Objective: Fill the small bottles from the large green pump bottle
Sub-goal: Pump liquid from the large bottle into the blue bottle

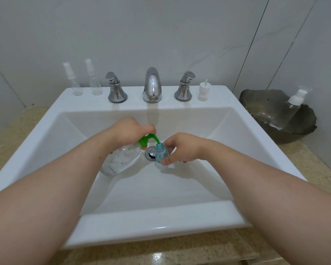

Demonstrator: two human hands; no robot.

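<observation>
Both hands are kept low in the sink (46, 121), walled by sloped sides, beside the drain (151, 153). The tilted pump bottle (122, 159) is gripped at its green head by the left hand (130, 129). Its spout is held at the mouth of the blue bottle (161, 153), which is pinched by the right hand (182, 148). Liquid levels cannot be judged. Two clear sprayers (73, 83) are stood on the back ledge, and a third is propped in the bowl (256, 104).
</observation>
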